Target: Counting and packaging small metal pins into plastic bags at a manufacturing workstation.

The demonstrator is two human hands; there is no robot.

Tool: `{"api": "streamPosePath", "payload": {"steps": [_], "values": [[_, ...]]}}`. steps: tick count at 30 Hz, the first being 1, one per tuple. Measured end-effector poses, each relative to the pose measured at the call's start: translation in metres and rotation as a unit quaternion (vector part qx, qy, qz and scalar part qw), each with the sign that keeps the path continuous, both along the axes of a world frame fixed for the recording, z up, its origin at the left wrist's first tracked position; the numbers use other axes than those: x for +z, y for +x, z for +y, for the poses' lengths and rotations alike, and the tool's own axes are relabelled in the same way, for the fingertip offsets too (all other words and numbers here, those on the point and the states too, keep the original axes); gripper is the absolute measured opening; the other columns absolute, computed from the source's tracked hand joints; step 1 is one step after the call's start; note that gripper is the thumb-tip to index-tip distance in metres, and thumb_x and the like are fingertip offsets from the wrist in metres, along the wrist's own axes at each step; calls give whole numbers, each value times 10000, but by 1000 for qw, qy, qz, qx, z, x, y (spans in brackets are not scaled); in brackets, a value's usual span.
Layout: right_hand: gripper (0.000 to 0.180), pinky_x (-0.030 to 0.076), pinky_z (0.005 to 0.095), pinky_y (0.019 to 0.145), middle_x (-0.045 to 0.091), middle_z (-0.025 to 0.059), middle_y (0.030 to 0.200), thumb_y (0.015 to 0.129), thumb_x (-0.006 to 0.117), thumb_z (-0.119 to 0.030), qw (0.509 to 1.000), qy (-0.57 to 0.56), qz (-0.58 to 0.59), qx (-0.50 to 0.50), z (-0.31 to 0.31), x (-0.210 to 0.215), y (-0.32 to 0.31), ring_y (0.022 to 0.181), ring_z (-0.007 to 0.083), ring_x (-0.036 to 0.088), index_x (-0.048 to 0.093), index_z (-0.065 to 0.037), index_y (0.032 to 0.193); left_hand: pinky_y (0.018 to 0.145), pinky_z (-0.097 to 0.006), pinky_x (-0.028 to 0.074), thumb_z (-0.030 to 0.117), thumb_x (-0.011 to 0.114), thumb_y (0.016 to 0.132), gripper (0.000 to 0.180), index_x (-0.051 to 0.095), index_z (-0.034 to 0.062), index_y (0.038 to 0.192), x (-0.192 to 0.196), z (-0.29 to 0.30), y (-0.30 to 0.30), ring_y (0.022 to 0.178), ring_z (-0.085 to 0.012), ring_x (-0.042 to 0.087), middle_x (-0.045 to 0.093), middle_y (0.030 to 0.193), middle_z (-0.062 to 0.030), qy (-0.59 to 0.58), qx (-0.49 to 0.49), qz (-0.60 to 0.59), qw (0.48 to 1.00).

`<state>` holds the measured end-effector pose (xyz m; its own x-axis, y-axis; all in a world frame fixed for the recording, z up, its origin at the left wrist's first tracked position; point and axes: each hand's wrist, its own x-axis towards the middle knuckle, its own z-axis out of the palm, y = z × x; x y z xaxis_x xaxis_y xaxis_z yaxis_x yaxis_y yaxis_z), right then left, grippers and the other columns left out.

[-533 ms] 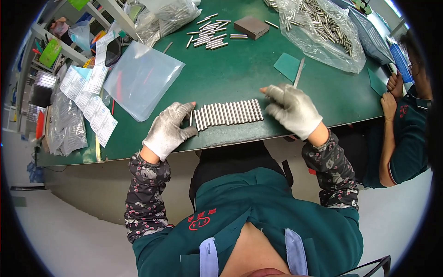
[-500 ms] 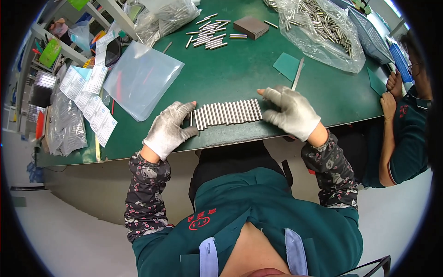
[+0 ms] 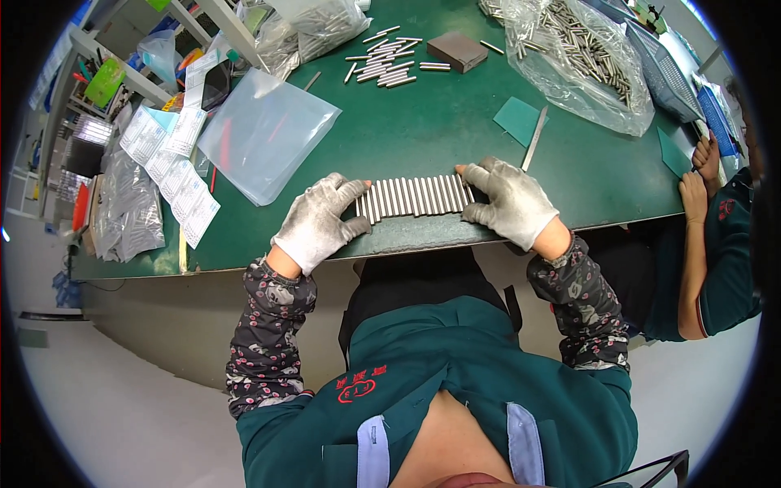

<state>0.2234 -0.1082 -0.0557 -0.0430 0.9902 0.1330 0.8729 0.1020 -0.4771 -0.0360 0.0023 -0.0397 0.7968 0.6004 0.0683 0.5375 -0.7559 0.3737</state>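
A row of slim silver metal pins lies side by side on the green table, close to its front edge. At the row's left end is my gloved left hand, its bare forefinger tip by the far ends and its thumb by the near ends. My gloved right hand grips the right end the same way, with the forefinger at the far corner and the thumb at the near one. Both hands press the row between them. The other fingers are curled and partly hidden.
Beyond the row lie loose metal pins, a brown block, a green square sheet and a steel ruler. A clear bag of pins stands back right. Plastic sleeves and papers lie left. A co-worker sits right.
My right hand has closed in on the row's right end, its thumb now against the near corner. The pins stand closer together. The whole view has shifted slightly.
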Motion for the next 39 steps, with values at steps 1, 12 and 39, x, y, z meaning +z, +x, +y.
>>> {"api": "streamPosePath", "payload": {"steps": [1, 12, 39], "values": [[553, 453, 378, 775, 551, 114, 935, 683, 692, -267, 1000, 1, 1, 3, 0, 1, -1, 900, 304, 550, 536, -84, 1181, 734, -366, 458, 154, 758, 617, 567, 559, 87, 1144, 0, -1, 0, 837, -296, 542, 532, 926, -111, 8, 10, -4, 1000], [559, 446, 378, 758, 547, 117, 898, 685, 689, -285, 1000, 9, -12, -5, 0, 2, -4, 857, 302, 547, 541, -75, 1181, 650, -350, 478, 186, 759, 636, 556, 585, 157, 1164, 2, -3, 9, 730, -262, 564, 529, 840, -92, 19, 35, 33, 999], [423, 428, 378, 924, 487, 199, 1203, 765, 580, -120, 985, 141, 73, 61, 9, -13, -14, 1103, 350, 490, 529, -27, 1174, 670, -346, 464, 76, 641, 755, 136, 609, 31, 880, -4, -6, -10, 752, -277, 577, 587, 793, -112, -25, 73, -58, 995]]}}
